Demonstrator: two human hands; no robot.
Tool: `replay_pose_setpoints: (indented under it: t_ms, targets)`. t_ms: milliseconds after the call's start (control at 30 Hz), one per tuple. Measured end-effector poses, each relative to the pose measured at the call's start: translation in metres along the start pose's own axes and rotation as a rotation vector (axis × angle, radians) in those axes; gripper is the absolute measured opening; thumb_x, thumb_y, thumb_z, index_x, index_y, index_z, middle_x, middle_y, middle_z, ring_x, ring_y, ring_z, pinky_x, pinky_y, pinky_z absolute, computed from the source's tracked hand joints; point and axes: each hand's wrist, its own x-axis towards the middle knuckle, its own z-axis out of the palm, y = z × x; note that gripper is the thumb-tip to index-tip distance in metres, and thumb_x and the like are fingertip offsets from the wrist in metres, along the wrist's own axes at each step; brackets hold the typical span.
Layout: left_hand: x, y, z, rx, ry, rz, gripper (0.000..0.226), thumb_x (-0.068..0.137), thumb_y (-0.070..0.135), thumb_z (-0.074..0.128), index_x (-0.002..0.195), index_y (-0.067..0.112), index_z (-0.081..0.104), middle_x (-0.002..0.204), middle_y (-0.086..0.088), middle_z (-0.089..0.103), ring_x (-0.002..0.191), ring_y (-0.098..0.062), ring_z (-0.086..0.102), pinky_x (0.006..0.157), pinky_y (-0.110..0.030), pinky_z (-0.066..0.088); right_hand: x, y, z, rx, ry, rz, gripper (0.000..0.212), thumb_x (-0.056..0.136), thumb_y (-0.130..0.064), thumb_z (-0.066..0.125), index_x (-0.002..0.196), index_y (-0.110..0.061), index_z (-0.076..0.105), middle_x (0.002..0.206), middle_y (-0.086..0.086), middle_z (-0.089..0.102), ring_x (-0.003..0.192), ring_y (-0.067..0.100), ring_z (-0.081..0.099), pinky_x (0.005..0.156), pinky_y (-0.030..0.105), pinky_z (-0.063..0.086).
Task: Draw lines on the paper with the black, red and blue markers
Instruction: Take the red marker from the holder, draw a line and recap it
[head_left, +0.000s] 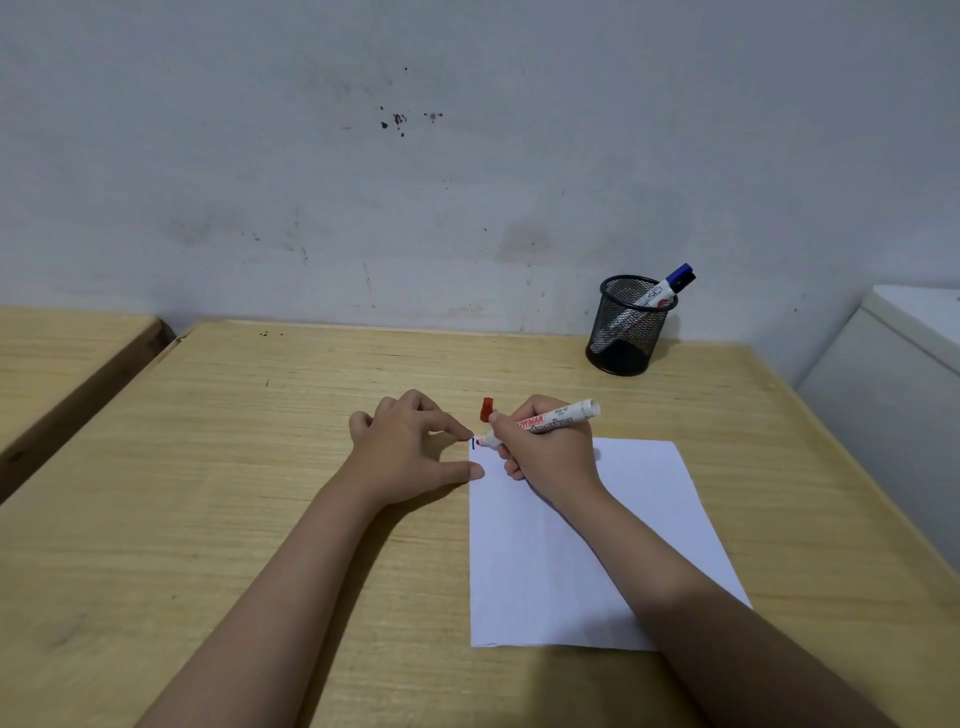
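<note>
right hand (545, 447): wrapped tight around the red marker (558, 418), pen-style, heel of the hand down on the paper.
red marker: uncapped, tilted, tail end up and to the right, tip down at the paper's far left corner, right beside a short dark stroke (473, 443) there.
red cap (487, 409): off the marker, sitting on the table just beyond the paper's corner, close to the right hand's knuckles.
left hand (410, 447): holding nothing, fingers loosely curled, forefinger and thumb spread, both fingertips touching the paper's left edge near the far corner.
paper (576, 551): one white sheet, lying flat on the table, right of centre, mostly blank, right forearm lying across its near right part.
blue marker (665, 288): capped, leaning in the mesh holder, cap end poking out over the rim to the right.
mesh holder (626, 332): black, round, upright at the table's far right, near the wall, well apart from the paper.
black marker: cannot pick one out from here; something dark sits at the bottom of the holder but cannot tell what.
table (260, 467): pale wood grain, both forearms stretched out over it.
</note>
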Motion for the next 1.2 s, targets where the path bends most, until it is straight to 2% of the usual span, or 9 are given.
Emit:
replay_pose_setpoints:
  t_ms: [333,567,700,767,833,900,1000,1100,1200]
  targets:
    - [0.001,0.000,0.001,0.027,0.000,0.013,0.042,0.059,0.066,0.068,0.097,0.048,0.063,0.107,0.015,0.047,0.106,-0.008,0.038,0.086,-0.034,0.017,0.001,0.001,-0.004,0.160,0.105,-0.044,0.031,0.081,-0.022,0.071,0.071,0.004,0.057,0.049,0.001,0.063,0.039,0.016,0.053,0.046,0.030,0.050]
    - [0.017,0.013,-0.002,-0.098,-0.124,0.010,0.076,0.063,0.047,0.070,0.130,0.042,0.036,0.122,0.013,0.049,0.112,-0.009,0.046,0.095,-0.037,0.020,0.006,-0.006,-0.010,0.433,0.182,0.089,0.030,0.088,-0.033,0.062,0.071,-0.010,0.055,0.059,0.007,0.061,0.041,0.013,0.053,0.049,0.031,0.051]
    - [0.039,0.028,0.006,-0.175,-0.074,0.065,0.046,0.077,0.029,0.067,0.120,0.038,0.054,0.112,0.010,0.057,0.095,-0.009,0.056,0.092,-0.036,0.035,0.006,-0.010,-0.015,0.621,0.188,0.142,0.028,0.093,-0.030,0.053,0.076,-0.008,0.054,0.059,0.009,0.056,0.042,0.012,0.050,0.050,0.027,0.052]
    - [0.048,0.031,0.008,-0.189,-0.076,0.076,0.025,0.079,0.020,0.068,0.103,0.026,0.067,0.097,0.005,0.064,0.086,-0.013,0.062,0.079,-0.031,0.048,0.005,-0.010,-0.016,0.634,0.186,0.157,0.026,0.094,-0.027,0.053,0.075,-0.008,0.054,0.062,0.010,0.055,0.044,0.012,0.051,0.053,0.028,0.052]
    - [0.052,0.033,0.007,-0.196,-0.058,0.066,0.009,0.079,0.016,0.068,0.087,0.017,0.071,0.083,0.002,0.069,0.075,-0.010,0.065,0.065,-0.021,0.049,0.004,-0.011,-0.016,0.609,0.171,0.162,0.023,0.093,-0.022,0.054,0.075,-0.008,0.054,0.064,0.011,0.055,0.047,0.014,0.052,0.055,0.028,0.052]
    - [0.051,0.036,0.005,-0.314,0.016,0.014,0.007,0.077,0.014,0.071,0.083,0.012,0.071,0.079,-0.002,0.072,0.069,-0.006,0.066,0.058,-0.013,0.050,0.001,-0.015,-0.017,0.558,0.152,0.153,0.018,0.091,-0.019,0.056,0.078,-0.008,0.053,0.065,0.011,0.058,0.048,0.014,0.053,0.056,0.028,0.051]
    - [0.044,0.038,-0.005,-0.602,0.158,-0.097,0.010,0.073,0.010,0.075,0.082,0.007,0.071,0.075,-0.005,0.072,0.067,-0.007,0.068,0.062,-0.014,0.050,-0.004,-0.023,-0.019,0.468,0.135,0.069,0.015,0.089,-0.017,0.058,0.077,-0.010,0.054,0.066,0.009,0.063,0.047,0.013,0.055,0.059,0.033,0.047]
    - [0.031,0.043,-0.020,-0.995,0.107,-0.178,0.005,0.077,0.010,0.071,0.082,0.008,0.070,0.077,-0.005,0.072,0.066,-0.004,0.070,0.068,-0.019,0.051,-0.011,-0.032,-0.022,0.428,0.131,-0.034,0.018,0.088,-0.014,0.058,0.071,-0.010,0.054,0.060,0.006,0.066,0.046,0.014,0.055,0.059,0.035,0.046]
    - [0.022,0.047,-0.027,-1.203,0.030,-0.270,0.002,0.080,0.010,0.068,0.081,0.012,0.069,0.078,-0.001,0.073,0.071,-0.006,0.071,0.079,-0.028,0.050,-0.020,-0.040,-0.024,0.419,0.141,-0.105,0.022,0.088,-0.010,0.057,0.066,-0.009,0.052,0.055,0.005,0.066,0.047,0.017,0.053,0.057,0.034,0.049]
